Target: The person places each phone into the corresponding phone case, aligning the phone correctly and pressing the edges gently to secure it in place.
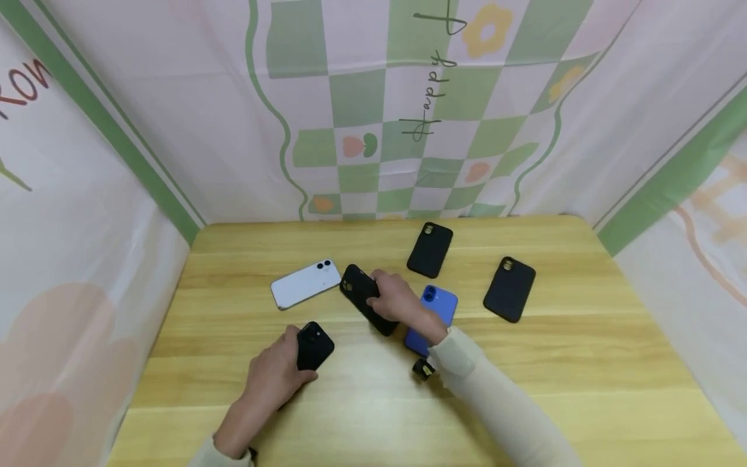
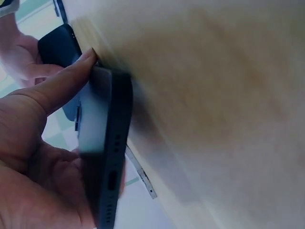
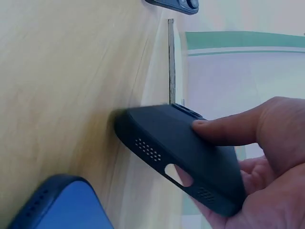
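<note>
My left hand (image 1: 271,373) grips a black smartphone (image 1: 314,348) by its sides, with the camera end showing in the head view. In the left wrist view, the phone's bottom edge (image 2: 113,176), with its charging port and speaker holes, faces the camera. A black phone case (image 1: 357,290) is held between the thumb and fingers of my right hand (image 1: 399,301). The case's bottom wall (image 3: 159,157), with perforations and a port cutout, appears in the right wrist view. Beneath my right wrist lies a blue smartphone (image 1: 443,303), partly covered by it.
A white smartphone (image 1: 305,285) lies face down at the back left, close to the held case. Two more black cases lie further right, one near the back edge (image 1: 430,249) and one at the right (image 1: 509,289). Printed curtains (image 1: 356,97) surround the wooden table (image 1: 583,376).
</note>
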Demonstrator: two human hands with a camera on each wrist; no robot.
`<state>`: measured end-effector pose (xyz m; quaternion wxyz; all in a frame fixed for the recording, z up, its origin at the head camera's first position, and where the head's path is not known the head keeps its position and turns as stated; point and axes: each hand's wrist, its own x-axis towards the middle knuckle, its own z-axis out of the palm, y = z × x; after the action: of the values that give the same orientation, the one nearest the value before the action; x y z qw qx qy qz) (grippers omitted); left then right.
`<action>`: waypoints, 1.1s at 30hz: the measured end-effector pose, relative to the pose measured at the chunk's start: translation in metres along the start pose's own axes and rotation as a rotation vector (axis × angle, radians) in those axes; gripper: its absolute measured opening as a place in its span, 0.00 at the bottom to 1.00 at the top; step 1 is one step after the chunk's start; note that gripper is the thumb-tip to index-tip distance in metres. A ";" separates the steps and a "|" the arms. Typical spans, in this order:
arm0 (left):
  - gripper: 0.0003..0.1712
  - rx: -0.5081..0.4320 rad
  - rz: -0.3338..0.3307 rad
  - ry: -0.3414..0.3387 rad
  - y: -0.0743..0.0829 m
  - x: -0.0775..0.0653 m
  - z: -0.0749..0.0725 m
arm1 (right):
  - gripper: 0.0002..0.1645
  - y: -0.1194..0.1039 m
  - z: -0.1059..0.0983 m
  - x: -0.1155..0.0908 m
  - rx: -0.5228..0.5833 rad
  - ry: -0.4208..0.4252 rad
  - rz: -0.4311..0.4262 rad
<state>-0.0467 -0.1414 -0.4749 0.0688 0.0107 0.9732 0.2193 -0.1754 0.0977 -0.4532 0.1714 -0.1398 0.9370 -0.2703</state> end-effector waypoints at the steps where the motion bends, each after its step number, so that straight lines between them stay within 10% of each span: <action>1: 0.43 -0.010 0.005 0.002 0.000 0.000 0.000 | 0.23 0.001 0.000 0.000 0.010 0.018 -0.014; 11: 0.23 -0.178 0.096 -0.003 0.001 -0.002 -0.009 | 0.10 0.008 -0.014 -0.005 0.308 0.141 -0.057; 33: 0.15 -0.664 -0.085 0.015 -0.006 0.012 -0.025 | 0.09 0.020 -0.034 -0.013 0.458 0.286 -0.073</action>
<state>-0.0624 -0.1573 -0.4566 0.0706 -0.0544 0.8487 0.5213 -0.1802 0.1340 -0.4336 0.0547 -0.0916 0.8605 -0.4982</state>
